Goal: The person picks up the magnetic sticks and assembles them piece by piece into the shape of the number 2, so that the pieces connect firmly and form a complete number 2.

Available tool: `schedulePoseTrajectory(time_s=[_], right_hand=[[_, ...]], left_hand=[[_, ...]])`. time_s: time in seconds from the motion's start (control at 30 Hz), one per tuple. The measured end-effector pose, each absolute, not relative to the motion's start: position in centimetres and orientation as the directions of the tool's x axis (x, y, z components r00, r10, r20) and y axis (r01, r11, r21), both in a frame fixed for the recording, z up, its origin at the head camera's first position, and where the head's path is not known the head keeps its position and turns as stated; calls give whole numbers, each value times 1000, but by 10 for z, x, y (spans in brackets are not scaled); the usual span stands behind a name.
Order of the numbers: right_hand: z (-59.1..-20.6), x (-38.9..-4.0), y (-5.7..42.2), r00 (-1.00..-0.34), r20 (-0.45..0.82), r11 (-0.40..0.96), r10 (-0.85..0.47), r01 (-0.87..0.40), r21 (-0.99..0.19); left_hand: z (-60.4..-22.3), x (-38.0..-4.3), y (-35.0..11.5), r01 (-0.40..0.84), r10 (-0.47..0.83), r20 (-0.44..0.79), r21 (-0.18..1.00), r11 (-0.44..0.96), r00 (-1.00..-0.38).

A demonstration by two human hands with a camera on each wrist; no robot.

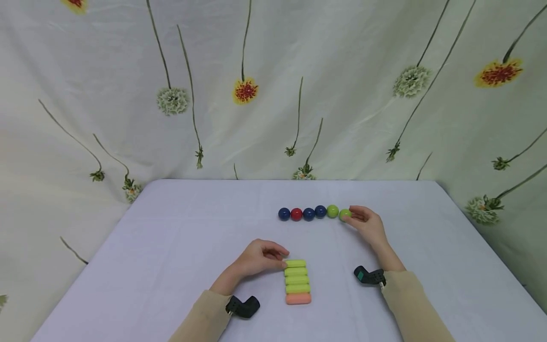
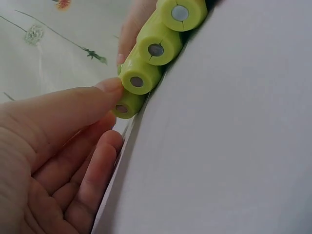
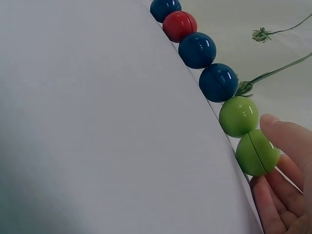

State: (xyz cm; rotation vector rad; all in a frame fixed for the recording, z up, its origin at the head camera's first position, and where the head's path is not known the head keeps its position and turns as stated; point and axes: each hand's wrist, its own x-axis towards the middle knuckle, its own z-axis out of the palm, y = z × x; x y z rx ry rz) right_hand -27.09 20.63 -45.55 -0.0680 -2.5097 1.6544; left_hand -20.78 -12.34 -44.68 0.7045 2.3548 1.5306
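My left hand [image 1: 258,259] is at the far end of a row of lime-green magnetic rods lying side by side. Its thumb and forefinger pinch the left end of the farthest rod [image 1: 296,263]; grey discs show in the rods' ends in the left wrist view. An orange rod [image 1: 298,299] closes the row at the near end. Farther back, my right hand [image 1: 368,227] holds the rightmost light-green ball [image 3: 255,154] between thumb and fingers. This ball ends a line with another light-green ball [image 3: 239,117], two dark blue balls, a red ball [image 1: 297,214] and a further blue ball [image 1: 284,214].
A table with a white cloth [image 1: 205,218] lies under everything. Behind it hangs a pale curtain [image 1: 350,57] printed with flowers. Black wrist cameras [image 1: 243,307] sit on both sleeves. Bare cloth runs between the ball line and the rods.
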Motion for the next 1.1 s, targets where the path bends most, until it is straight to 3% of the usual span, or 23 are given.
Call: schedulePoseTrajectory(time_s=[0.4, 0.8, 1.1], right_hand=[[-456, -272, 207, -992, 91, 452, 85, -43, -891], [-457, -273, 205, -990, 111, 466, 92, -56, -883], [-456, -271, 203, -985, 135, 491, 105, -67, -869]], left_hand=[[-452, -206, -123, 367, 540, 148, 872, 325, -829], [-449, -204, -118, 359, 528, 149, 876, 322, -836], [-450, -207, -116, 380, 496, 154, 837, 395, -854]])
